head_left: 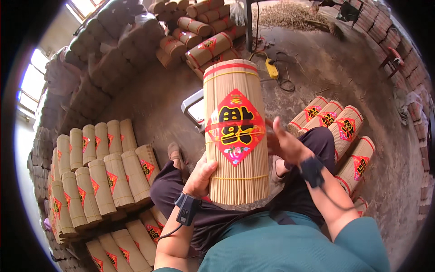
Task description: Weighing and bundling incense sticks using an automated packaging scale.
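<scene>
At the far left, rows of tied stick bundles (102, 170) lie stacked on the floor, each bearing a red diamond label; the lowest ones are cut off by the dark rim of the view. Just right of them, the left hand (200, 176) wraps around the lower left side of a large upright bundle of thin tan sticks (235, 136), fingers curled against it, a small black device strapped at the wrist. The bundle stands in the person's lap, red band near its top and a red diamond label on its front; its base is hidden behind the hand and knees. The right hand (283, 144) presses against the bundle's right side with fingers spread, their tips blurred. Further right, more labelled bundles (337, 129) lie on the concrete floor (362, 81), partly hidden behind the person's leg.
</scene>
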Tool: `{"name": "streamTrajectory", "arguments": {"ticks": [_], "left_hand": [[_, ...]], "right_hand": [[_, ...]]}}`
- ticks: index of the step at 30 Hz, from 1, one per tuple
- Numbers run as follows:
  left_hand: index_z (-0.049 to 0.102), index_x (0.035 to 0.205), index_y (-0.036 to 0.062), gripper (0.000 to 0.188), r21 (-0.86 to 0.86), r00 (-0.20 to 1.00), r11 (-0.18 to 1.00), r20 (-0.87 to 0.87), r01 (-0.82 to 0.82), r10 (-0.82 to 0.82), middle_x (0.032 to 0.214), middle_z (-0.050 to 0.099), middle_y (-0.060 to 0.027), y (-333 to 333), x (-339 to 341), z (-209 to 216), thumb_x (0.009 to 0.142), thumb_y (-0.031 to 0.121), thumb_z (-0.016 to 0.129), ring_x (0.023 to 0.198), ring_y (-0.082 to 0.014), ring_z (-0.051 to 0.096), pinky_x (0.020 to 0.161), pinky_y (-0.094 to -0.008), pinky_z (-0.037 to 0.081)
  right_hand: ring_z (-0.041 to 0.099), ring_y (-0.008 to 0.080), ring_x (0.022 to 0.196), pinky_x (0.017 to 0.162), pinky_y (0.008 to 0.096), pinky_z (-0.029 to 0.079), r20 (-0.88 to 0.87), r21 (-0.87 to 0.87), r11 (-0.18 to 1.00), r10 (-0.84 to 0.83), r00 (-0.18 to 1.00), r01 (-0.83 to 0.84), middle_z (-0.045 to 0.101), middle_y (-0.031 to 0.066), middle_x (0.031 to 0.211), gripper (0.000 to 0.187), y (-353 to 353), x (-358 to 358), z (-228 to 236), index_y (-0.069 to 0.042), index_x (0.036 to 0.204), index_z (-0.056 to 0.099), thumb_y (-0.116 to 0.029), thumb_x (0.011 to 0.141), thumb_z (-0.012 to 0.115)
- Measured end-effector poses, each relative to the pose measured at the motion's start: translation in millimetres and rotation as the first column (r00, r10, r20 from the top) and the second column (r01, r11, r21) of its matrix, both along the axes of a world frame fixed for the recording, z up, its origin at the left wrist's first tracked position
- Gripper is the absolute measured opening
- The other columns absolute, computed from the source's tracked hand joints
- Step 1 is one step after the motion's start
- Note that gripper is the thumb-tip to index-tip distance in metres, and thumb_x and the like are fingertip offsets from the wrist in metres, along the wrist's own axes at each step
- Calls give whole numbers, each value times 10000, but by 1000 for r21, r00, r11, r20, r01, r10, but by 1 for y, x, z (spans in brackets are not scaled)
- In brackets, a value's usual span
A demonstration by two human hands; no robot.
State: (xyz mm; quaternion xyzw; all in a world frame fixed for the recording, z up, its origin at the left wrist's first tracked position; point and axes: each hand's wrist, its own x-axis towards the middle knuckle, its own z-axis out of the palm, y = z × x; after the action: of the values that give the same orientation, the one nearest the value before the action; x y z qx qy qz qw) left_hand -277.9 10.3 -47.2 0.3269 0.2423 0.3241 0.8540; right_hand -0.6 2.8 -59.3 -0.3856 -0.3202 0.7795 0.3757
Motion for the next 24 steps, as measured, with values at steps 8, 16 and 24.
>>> {"name": "streamTrajectory", "arguments": {"ticks": [8,16,24], "left_hand": [[376,1387,5,600,-71,988,990,80,-124,129,1353,509,-131,19,-19,24,976,434,464,1187,-209,531,1025,-358,405],[261,1483,127,880,632,938,741,-65,-225,340,1516,302,-82,-23,64,0,819,556,647,1407,-282,246,1102,-510,236],[284,1460,138,853,169,690,816,641,-553,335,1493,337,-34,11,42,59,827,629,577,1384,-232,287,1114,-454,257]], "right_hand": [[583,244,1125,955,428,489,-781,99,955,-99,617,279,576,111,1283,806,24,-46,42,-77,1347,459,-713,853,428],[451,279,1272,1069,499,347,-789,248,885,-51,613,393,450,78,1417,756,31,-74,88,-127,1405,387,-652,870,484],[298,257,1376,1125,491,238,-10,692,711,-168,986,128,329,44,1502,776,-11,-49,28,-147,1451,320,-591,859,555]]}}
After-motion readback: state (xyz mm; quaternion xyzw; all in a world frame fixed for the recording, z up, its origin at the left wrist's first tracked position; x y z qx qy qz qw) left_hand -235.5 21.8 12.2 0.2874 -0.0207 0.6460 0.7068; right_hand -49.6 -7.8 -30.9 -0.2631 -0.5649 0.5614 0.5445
